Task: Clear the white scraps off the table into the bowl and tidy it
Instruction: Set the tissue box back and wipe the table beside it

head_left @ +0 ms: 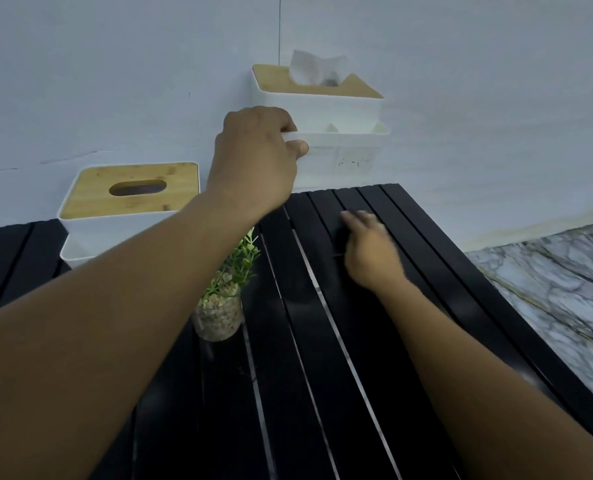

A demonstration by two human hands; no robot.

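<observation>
Right at the far tissue box (340, 161) rim, left hand (253, 161) fingers clamp on: tidying step, I'd say. Right hand (371, 251), nearer than the box, blurred, fingers unreadable. No scraps or bowl showing; next, steady repositioning.

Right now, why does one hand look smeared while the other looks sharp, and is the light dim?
Head view: the right hand is motion-blurred, its fingers hard to read; the left hand, gripping the far tissue box, is fairly sharp; lighting is dim and bluish, with faint sheen on the black slatted table.
</observation>
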